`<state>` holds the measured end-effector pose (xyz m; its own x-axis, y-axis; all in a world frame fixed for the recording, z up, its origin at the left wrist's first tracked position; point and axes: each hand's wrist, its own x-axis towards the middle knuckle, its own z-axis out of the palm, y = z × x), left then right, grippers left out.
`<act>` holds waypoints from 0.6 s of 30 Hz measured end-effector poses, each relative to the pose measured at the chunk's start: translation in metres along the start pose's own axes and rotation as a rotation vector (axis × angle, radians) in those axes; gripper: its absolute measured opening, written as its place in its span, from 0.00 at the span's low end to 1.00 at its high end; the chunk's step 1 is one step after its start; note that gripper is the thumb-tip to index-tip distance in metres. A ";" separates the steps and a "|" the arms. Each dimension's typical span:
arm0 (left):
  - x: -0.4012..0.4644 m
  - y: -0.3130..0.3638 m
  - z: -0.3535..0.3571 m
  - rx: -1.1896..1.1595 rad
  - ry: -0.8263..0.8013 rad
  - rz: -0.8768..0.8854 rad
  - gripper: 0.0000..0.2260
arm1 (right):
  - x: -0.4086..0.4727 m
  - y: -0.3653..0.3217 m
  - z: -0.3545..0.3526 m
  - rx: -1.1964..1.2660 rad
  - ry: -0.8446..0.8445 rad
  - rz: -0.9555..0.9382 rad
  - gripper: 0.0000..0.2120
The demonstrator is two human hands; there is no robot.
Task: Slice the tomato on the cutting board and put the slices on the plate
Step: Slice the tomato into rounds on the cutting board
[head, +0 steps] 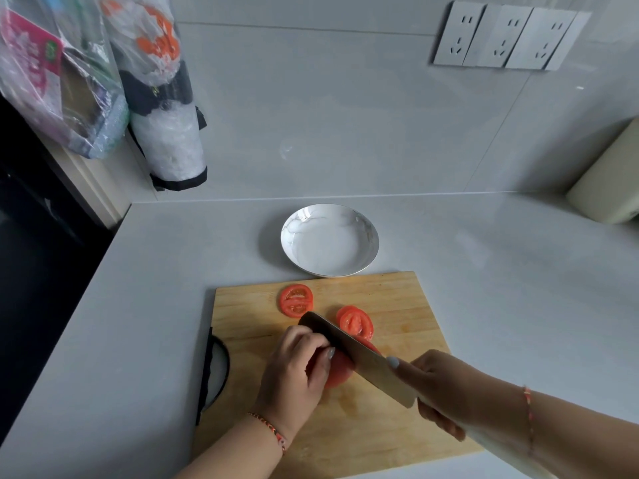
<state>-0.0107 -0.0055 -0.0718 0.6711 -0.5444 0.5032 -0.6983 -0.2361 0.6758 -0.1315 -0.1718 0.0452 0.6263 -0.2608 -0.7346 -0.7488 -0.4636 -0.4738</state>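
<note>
The wooden cutting board (397, 299) lies on the counter. My left hand (297, 371) presses down on the remaining piece of tomato (337, 373), fingers curled over it. My right hand (442, 385) grips the handle of a knife (359, 357), index finger along the blade's spine; the blade rests in the tomato just right of my left fingers. One cut slice (296, 300) lies flat near the board's far edge. Other slices (356, 323) lean together just beyond the blade. The white marbled plate (297, 223) stands behind the board with nothing in it.
Plastic bags (62, 81) and a bag holder (166, 133) hang on the left wall. A black-handled item (216, 371) lies at the board's left edge. A cream appliance (608, 181) stands at the right. Wall sockets (501, 39) sit above.
</note>
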 end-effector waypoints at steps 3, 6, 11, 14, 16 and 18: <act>0.000 0.001 0.000 0.007 0.003 0.002 0.05 | 0.018 -0.010 0.006 -0.030 0.024 -0.045 0.30; -0.001 0.001 0.001 0.020 0.015 0.002 0.05 | 0.029 -0.018 0.008 -0.040 0.035 -0.066 0.30; -0.001 0.001 0.001 0.026 0.028 -0.006 0.05 | 0.027 -0.010 0.009 -0.045 0.031 -0.047 0.30; -0.002 0.001 0.001 0.021 0.033 -0.001 0.05 | 0.016 0.005 0.006 -0.064 0.017 0.006 0.31; -0.002 0.001 0.002 0.019 0.030 0.005 0.04 | 0.011 0.012 0.005 -0.063 0.009 0.017 0.32; -0.002 0.001 0.002 0.023 0.025 0.009 0.04 | 0.012 0.011 0.007 -0.055 0.011 0.012 0.31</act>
<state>-0.0132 -0.0056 -0.0736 0.6709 -0.5260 0.5227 -0.7094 -0.2499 0.6591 -0.1341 -0.1745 0.0280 0.6201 -0.2756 -0.7345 -0.7433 -0.5059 -0.4377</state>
